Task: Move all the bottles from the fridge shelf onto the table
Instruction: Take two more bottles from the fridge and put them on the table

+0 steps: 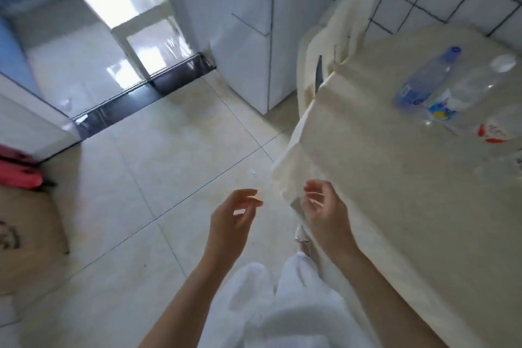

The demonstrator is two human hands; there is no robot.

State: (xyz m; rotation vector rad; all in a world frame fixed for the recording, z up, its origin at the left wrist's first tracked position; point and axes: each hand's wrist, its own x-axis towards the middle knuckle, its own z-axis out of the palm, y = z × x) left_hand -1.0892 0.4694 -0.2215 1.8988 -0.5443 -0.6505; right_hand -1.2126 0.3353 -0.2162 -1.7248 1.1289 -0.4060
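Observation:
A cream-clothed table (pixel 395 178) fills the right side. On its far right stand a blue-capped bottle (pixel 426 76), a clear white-capped bottle (pixel 469 90) beside it and a red-labelled bottle (pixel 497 130), blurred. The white fridge (pixel 240 22) stands at the top centre, its door side toward me; its shelf is hidden. My left hand (pixel 234 217) hangs over the floor tiles, fingers apart and empty. My right hand (pixel 324 209) hovers at the table's near corner, fingers loosely curled and empty.
A cream-covered chair (pixel 339 45) sits between fridge and table. A dark threshold (pixel 141 96) leads to a glossy room at the upper left. Pink slippers (pixel 19 172) and a tan mat (pixel 28 240) lie at the left edge. Pale floor tiles (pixel 158 164) spread ahead.

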